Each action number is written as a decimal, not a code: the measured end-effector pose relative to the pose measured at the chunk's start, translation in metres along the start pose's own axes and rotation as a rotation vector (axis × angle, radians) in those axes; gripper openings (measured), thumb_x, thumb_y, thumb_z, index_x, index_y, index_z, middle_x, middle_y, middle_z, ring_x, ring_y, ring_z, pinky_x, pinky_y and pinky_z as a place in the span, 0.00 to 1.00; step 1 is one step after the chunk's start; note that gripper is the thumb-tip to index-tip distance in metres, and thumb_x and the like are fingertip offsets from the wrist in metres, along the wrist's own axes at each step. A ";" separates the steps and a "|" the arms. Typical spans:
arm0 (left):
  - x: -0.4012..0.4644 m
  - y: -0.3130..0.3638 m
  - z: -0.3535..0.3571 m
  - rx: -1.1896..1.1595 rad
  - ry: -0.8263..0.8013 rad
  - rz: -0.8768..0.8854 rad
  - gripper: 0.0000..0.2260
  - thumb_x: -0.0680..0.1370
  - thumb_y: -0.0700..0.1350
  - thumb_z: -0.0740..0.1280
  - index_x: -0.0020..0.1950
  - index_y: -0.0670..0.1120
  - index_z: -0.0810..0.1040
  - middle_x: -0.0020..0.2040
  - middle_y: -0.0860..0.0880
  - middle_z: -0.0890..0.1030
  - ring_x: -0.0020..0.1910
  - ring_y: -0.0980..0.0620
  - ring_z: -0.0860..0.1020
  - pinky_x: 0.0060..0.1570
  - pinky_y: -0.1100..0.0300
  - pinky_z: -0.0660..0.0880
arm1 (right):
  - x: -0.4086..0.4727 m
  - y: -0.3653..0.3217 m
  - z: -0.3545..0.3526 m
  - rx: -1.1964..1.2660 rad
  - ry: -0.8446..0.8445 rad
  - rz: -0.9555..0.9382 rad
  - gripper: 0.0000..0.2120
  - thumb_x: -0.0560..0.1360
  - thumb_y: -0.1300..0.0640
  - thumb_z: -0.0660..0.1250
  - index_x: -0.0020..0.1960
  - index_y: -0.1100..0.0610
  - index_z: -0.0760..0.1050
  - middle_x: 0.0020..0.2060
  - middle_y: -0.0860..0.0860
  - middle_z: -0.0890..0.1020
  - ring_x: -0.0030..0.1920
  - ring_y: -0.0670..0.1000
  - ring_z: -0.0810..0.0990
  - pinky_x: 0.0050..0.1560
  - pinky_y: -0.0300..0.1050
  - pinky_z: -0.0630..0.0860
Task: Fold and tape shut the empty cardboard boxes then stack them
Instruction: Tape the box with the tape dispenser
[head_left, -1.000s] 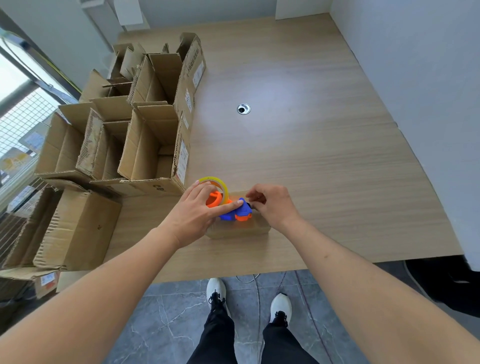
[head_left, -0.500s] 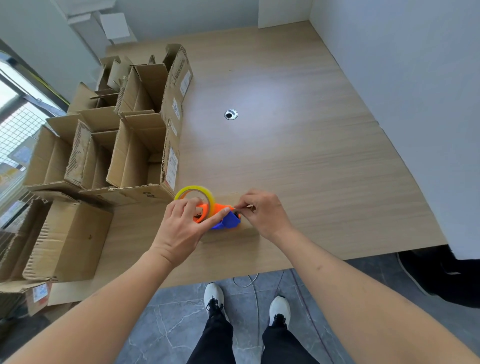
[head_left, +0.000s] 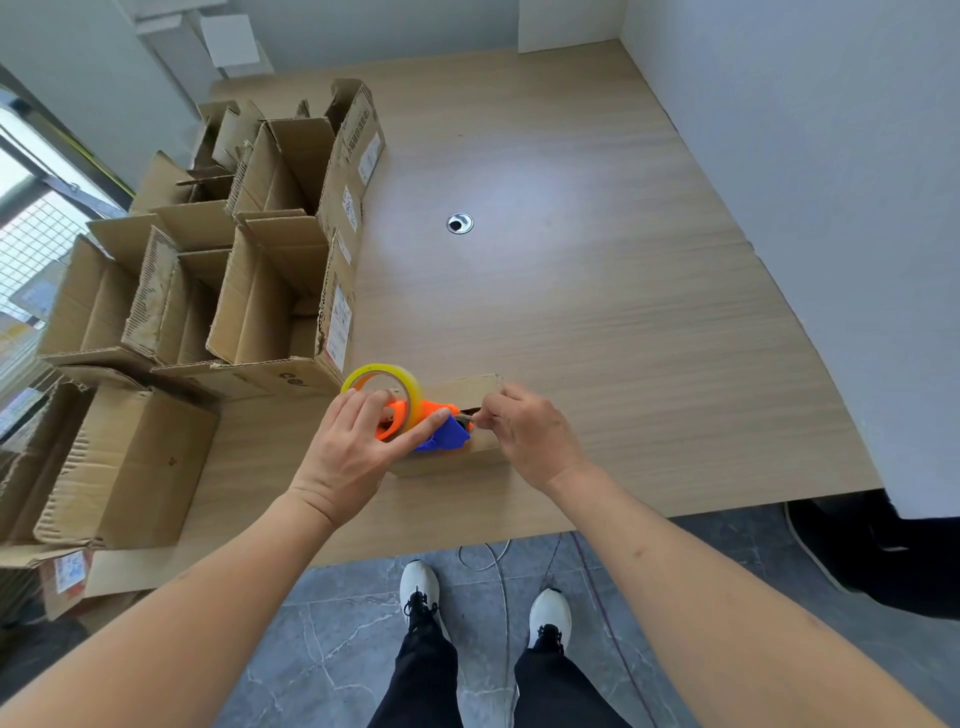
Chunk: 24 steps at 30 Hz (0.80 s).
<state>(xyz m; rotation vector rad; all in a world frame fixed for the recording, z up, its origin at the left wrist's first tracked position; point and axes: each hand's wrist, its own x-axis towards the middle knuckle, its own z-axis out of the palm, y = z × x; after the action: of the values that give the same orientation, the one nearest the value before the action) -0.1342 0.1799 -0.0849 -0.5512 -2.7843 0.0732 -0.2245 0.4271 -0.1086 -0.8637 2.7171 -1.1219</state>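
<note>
A small cardboard box lies near the front edge of the wooden table. On top of it sits an orange and blue tape dispenser carrying a yellowish roll of clear tape. My left hand grips the dispenser around its orange body and roll. My right hand pinches the tape end at the dispenser's blade, over the box top. Most of the small box is hidden under my hands.
Several open, empty cardboard boxes stand in rows on the table's left side, flaps up. Another box lies on its side at the front left. A round metal cable grommet sits mid-table. A white wall borders the right.
The dispenser and my left hand have shifted slightly left along the box top. My right hand stays at the tape end near the blade. The camera view has tilted a little.
</note>
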 end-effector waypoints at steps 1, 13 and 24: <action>0.000 0.001 0.000 0.003 0.003 0.002 0.37 0.77 0.30 0.66 0.80 0.57 0.65 0.55 0.37 0.76 0.49 0.37 0.75 0.57 0.39 0.72 | -0.002 0.000 0.000 -0.005 -0.001 -0.005 0.11 0.76 0.64 0.71 0.44 0.49 0.74 0.41 0.48 0.76 0.36 0.57 0.78 0.33 0.57 0.78; 0.003 0.007 -0.001 -0.057 -0.055 -0.019 0.40 0.73 0.27 0.68 0.80 0.57 0.65 0.56 0.38 0.74 0.56 0.37 0.73 0.66 0.36 0.69 | -0.015 0.007 -0.004 0.150 0.033 0.158 0.07 0.74 0.64 0.67 0.43 0.53 0.79 0.42 0.47 0.80 0.42 0.51 0.79 0.45 0.51 0.78; 0.023 0.015 -0.009 -0.105 -0.341 -0.174 0.39 0.77 0.50 0.72 0.81 0.67 0.54 0.60 0.43 0.73 0.56 0.39 0.73 0.58 0.46 0.72 | -0.013 0.001 -0.003 0.219 0.027 0.399 0.08 0.74 0.65 0.69 0.43 0.52 0.79 0.43 0.47 0.84 0.46 0.49 0.80 0.47 0.44 0.73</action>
<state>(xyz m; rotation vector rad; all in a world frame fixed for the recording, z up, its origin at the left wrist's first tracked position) -0.1463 0.2029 -0.0717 -0.3436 -3.1716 -0.0193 -0.2151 0.4360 -0.1089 -0.2620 2.5581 -1.3041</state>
